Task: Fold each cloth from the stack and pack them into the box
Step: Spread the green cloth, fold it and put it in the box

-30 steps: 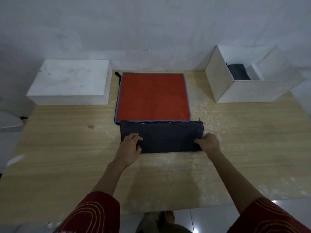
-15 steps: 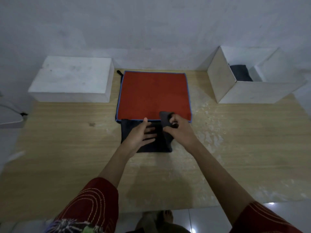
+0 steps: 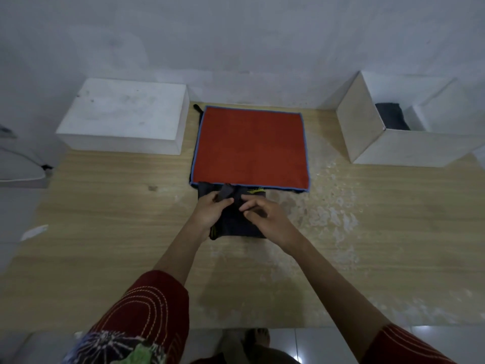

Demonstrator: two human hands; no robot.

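dark cloth (image 3: 234,222) lay folded small on the tabletop (image 3: 105,232), at the near edge of the red cloth (image 3: 250,148), left hand (image 3: 210,214) gripped its raised fold, right hand (image 3: 265,219) pinched its top, white box (image 3: 362,124) stood far right

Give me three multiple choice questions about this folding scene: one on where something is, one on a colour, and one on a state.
1. Where does the open box stand?
A. at the back right of the table
B. at the back left
C. at the front edge

2. What colour is the spread cloth?
A. green
B. red
C. white

3. What state is the dark cloth in?
A. spread out flat
B. lying in the open box
C. folded small on the table

Answers:
1 A: it sits at the far right, by the wall.
2 B: it is red with a blue edge.
3 C: the left hand and right hand hold it as a small bundle in front of the spread cloth.
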